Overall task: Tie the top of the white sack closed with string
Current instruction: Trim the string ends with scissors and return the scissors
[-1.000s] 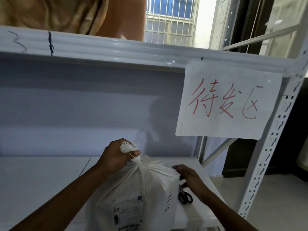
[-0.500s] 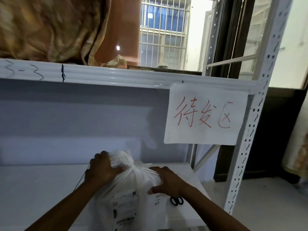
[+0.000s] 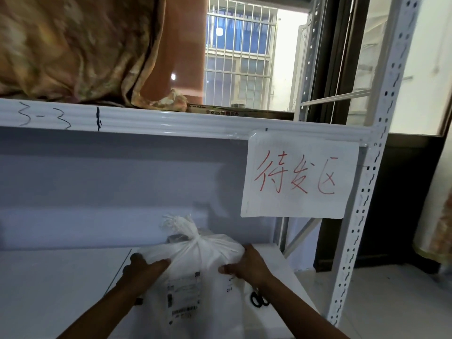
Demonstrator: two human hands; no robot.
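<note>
The white sack [image 3: 195, 260] stands upright on the white shelf [image 3: 61, 277]. Its top is gathered into a frayed tuft [image 3: 178, 225], cinched at the neck [image 3: 194, 237], where I cannot make out the string itself. A printed shipping label [image 3: 183, 298] faces me on its front. My left hand [image 3: 144, 266] presses flat against the sack's left shoulder. My right hand [image 3: 244, 265] grips the right shoulder. Both hands sit below the tied neck, not on it.
Black-handled scissors [image 3: 259, 299] lie on the shelf just right of the sack. A paper sign with red writing [image 3: 298, 177] hangs from the upper shelf edge [image 3: 171, 121]. A perforated white upright [image 3: 362, 192] stands at right. Patterned cloth [image 3: 73, 45] lies on the upper shelf.
My left hand let go of the gathered top and slid down to the sack's left side. My right hand moved from beside the scissors onto the right side. The view tilted upward.
</note>
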